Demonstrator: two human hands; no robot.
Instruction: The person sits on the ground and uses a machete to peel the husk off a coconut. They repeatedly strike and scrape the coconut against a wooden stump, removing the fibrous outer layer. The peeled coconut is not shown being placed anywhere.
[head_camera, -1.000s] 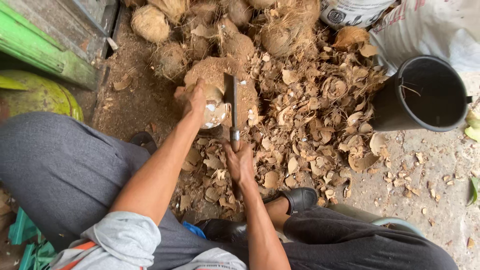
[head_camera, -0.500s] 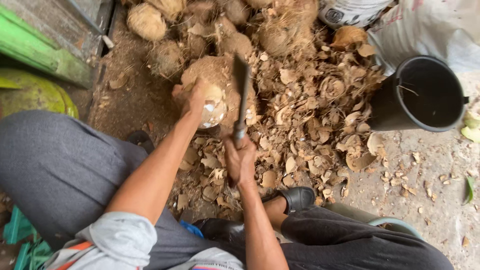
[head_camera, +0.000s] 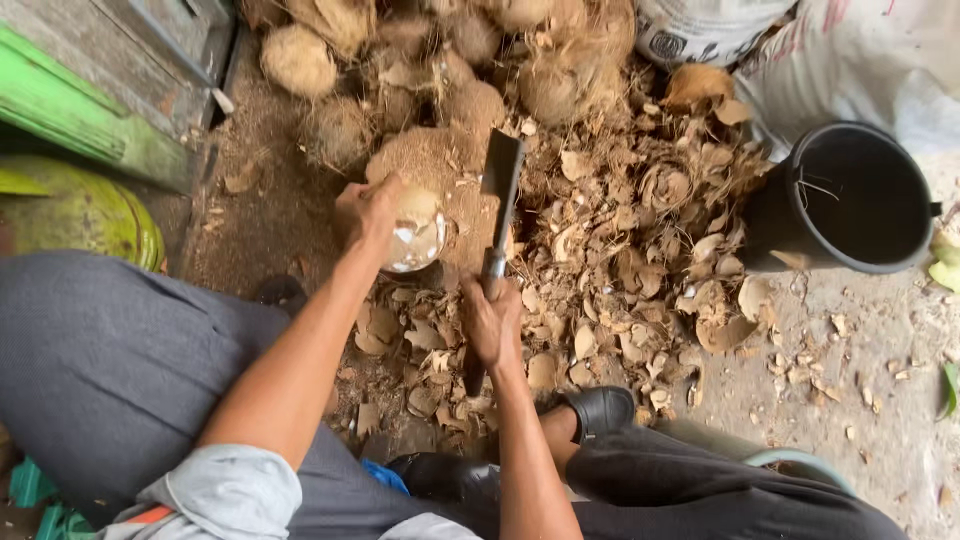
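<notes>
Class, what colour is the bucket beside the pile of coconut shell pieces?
Black; the bucket shows best in the head view.

Your arms are bare to the elbow, with a pale grey sleeve (head_camera: 215, 492) rolled up on the left, an orange patch at its edge. You wear dark grey trousers (head_camera: 100, 370) and black shoes (head_camera: 600, 408).

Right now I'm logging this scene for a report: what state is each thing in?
Left hand: gripping the coconut.
Coconut: partly peeled, white showing.
Right hand: closed on the cleaver's handle.
Cleaver: blade raised beside the coconut.
Black bucket: upright, open, looks nearly empty.
Whole coconuts: unhusked, piled.
</notes>
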